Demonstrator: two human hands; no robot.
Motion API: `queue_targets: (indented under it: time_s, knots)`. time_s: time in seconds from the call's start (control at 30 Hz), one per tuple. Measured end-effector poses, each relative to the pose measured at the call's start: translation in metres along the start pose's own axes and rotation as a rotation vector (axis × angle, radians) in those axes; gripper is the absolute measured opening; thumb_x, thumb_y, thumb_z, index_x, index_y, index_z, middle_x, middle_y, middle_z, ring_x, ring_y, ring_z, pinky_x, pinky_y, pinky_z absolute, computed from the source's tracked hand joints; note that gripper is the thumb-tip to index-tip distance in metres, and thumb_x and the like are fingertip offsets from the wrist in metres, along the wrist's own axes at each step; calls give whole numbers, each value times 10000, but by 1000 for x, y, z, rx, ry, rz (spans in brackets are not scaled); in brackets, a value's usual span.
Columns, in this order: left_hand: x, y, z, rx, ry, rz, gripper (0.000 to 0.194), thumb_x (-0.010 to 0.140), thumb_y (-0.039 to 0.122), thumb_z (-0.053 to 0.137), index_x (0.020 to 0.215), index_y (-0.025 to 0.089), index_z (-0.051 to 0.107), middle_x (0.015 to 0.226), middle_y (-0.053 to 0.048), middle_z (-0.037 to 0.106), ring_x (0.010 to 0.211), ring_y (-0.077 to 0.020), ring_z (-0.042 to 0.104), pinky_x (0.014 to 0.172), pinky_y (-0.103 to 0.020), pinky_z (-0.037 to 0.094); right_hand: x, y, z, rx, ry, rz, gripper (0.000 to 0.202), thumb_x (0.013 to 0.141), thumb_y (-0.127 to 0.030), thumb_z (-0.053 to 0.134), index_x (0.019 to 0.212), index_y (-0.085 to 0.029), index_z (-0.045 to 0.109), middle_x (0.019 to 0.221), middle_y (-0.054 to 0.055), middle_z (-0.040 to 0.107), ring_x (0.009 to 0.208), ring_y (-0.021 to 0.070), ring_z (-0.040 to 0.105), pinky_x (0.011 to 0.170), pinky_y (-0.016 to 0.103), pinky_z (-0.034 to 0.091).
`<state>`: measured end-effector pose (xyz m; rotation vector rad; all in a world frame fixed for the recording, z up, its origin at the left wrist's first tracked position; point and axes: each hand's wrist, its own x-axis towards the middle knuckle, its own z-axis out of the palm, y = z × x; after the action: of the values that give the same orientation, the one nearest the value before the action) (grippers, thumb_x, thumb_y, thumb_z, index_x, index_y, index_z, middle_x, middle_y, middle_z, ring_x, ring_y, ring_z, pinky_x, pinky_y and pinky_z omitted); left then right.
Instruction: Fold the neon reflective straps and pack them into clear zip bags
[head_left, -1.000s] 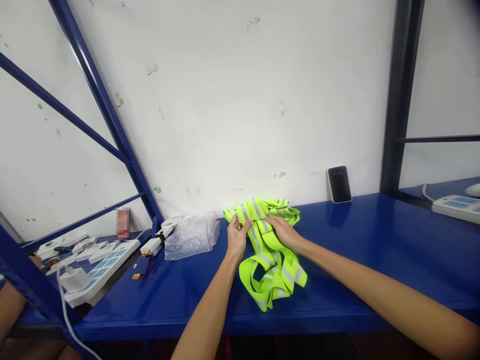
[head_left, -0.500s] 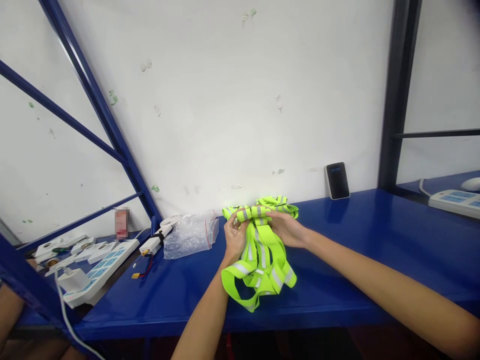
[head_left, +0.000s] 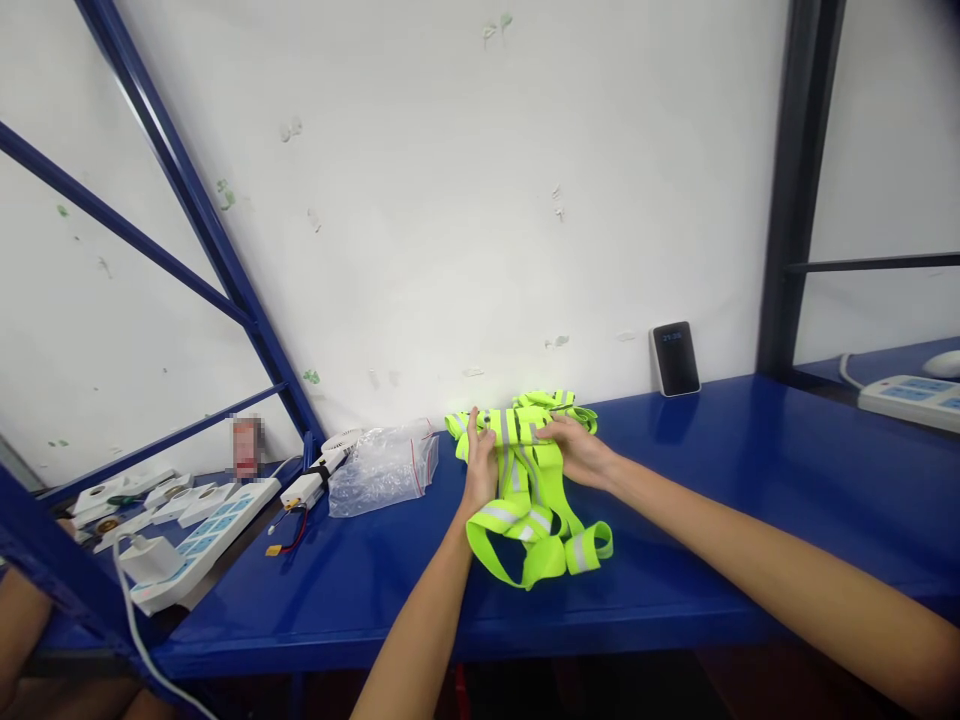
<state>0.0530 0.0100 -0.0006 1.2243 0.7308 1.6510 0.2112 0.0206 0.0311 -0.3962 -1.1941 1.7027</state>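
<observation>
Our left hand [head_left: 480,470] and right hand [head_left: 574,450] both grip the reflective vest [head_left: 529,480] on the bench [head_left: 735,500]; top gathered, lower straps hanging loose, unfolded.

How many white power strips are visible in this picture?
2. One power strip lies at the far left of the blue bench; another power strip lies at the far right edge, partly cut off.

Woven cloth straps [head_left: 529,480] showing matt yellow, grey bands shining; shelf [head_left: 712,520] gleaming, painted metal; bag [head_left: 382,468] crinkling, clear plastic.
</observation>
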Motion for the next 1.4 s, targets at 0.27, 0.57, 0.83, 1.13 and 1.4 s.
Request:
queue_targets:
  time_s: [0.27, 0.57, 0.83, 1.13, 1.4]
  knots:
    - [-5, 0, 10, -152, -211, -180, 603, 797, 467, 643, 1322, 212, 493, 1260, -110, 613, 1217, -298, 535, 1042, -442, 397, 1, 4, 1, -79, 117, -113, 631, 541, -41, 676, 1134, -234, 579, 1018, 41, 685, 935, 223, 645, 795, 338, 530]
    - [7, -4, -1, -243, -142, -290, 610, 745, 382, 721, 1295, 218, 515, 1227, -92, 632, 1125, -279, 599, 976, -387, 460, 4, 5, -13, -347, 4, -227, 591, 615, -62, 610, 1161, -288, 621, 1171, 25, 625, 1077, 219, 578, 863, 317, 506]
    - [-1, 5, -4, -315, -245, -459, 659, 844, 612, 510, 1298, 135, 513, 1076, -126, 686, 976, -299, 657, 874, -393, 508, 8, 9, -19, -486, 81, -280, 424, 627, -95, 532, 967, -250, 732, 1334, 11, 560, 1292, 268, 438, 1070, 437, 365]
    - [-5, 18, -2, -289, -101, -323, 737, 760, 349, 662, 1413, 243, 340, 1153, -66, 641, 936, -226, 656, 855, -363, 514, 7, 7, -18, -227, -34, -200, 408, 646, -176, 470, 946, -205, 744, 1405, 25, 502, 1371, 288, 333, 1087, 426, 357]
    - [-10, 21, 2, -175, -125, -113, 1088, 609, 135, 739, 1485, 316, 120, 1227, -66, 609, 1067, -219, 619, 949, -363, 457, -8, -2, 1, -27, 39, 126, 573, 783, -306, 634, 1335, -294, 481, 1216, 65, 643, 1003, 276, 653, 840, 436, 540]
